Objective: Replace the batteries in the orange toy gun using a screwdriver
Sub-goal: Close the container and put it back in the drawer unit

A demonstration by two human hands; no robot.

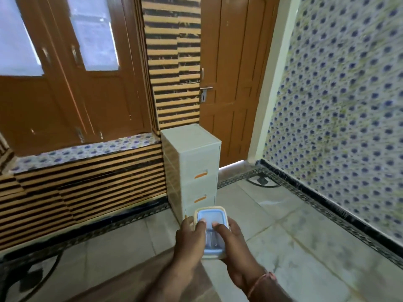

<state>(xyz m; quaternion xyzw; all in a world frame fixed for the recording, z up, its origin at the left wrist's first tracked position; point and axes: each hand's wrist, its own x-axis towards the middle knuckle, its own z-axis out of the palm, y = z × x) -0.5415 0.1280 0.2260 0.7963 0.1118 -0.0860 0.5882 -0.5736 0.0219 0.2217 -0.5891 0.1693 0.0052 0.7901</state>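
Both hands hold a small clear plastic box with a blue lid (211, 231) in front of the person. Left hand (190, 235) grips its left side, thumb on the lid; a thin stick, maybe the screwdriver (185, 214), pokes up behind it. Right hand (226, 236) wraps the right side, thumb on top. No orange toy gun shows. If a thumb slips, the box could drop on the pale floor tiles (305, 236) near the white plastic drawer tower (192, 162), and small things inside could roll away.

The hands (209, 238) hide much of the lidded container (212, 216); its contents are unreadable.
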